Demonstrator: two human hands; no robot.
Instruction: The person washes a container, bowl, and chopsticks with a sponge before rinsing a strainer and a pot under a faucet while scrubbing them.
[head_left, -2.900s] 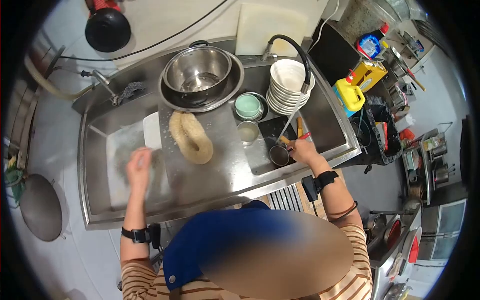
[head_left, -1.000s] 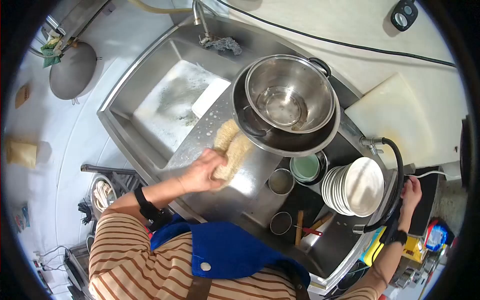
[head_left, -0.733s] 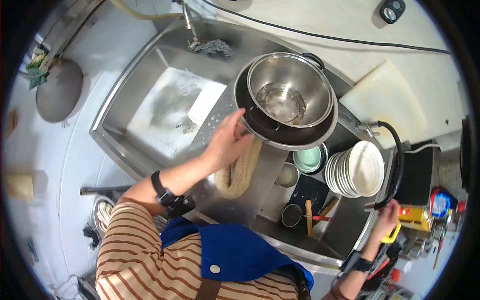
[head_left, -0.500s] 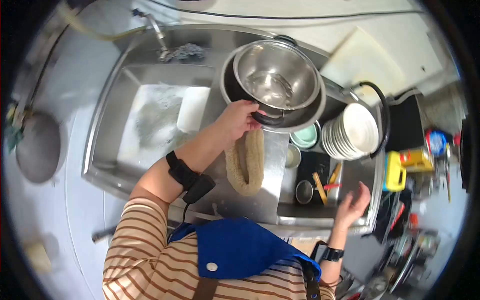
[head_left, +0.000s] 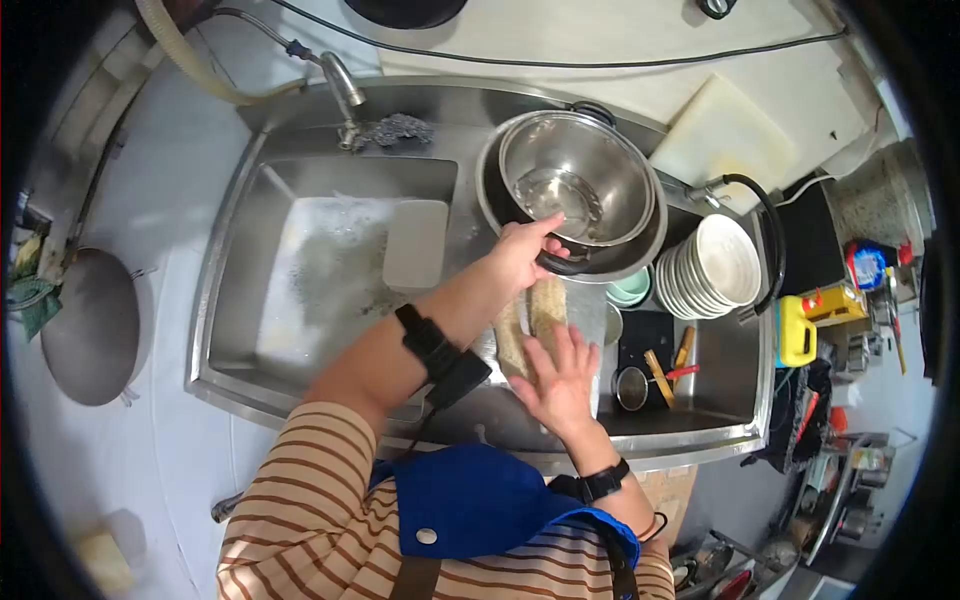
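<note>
My left hand (head_left: 527, 252) is closed on the near black handle of a steel pot (head_left: 612, 170). The pot sits tilted inside a wider steel basin (head_left: 652, 222) on the counter strip between two sinks, and a little clear water lies in its bottom. Just below, a tan folded loofah (head_left: 548, 297) rests on the steel. My right hand (head_left: 565, 385) is over the loofah's near end, fingers spread and fingertips on it, partly covering it.
The left sink (head_left: 225, 290) holds cloudy, sudsy water and a pale rectangular board (head_left: 415, 245). In the right sink are stacked white bowls (head_left: 728, 262), green bowls (head_left: 632, 288) and a small strainer (head_left: 632, 388). A faucet (head_left: 342, 82) with a steel scourer (head_left: 397, 130) stands behind.
My right hand has come from the right sink's edge to the loofah. My left hand stays on the pot handle. The whole view has shifted slightly.
</note>
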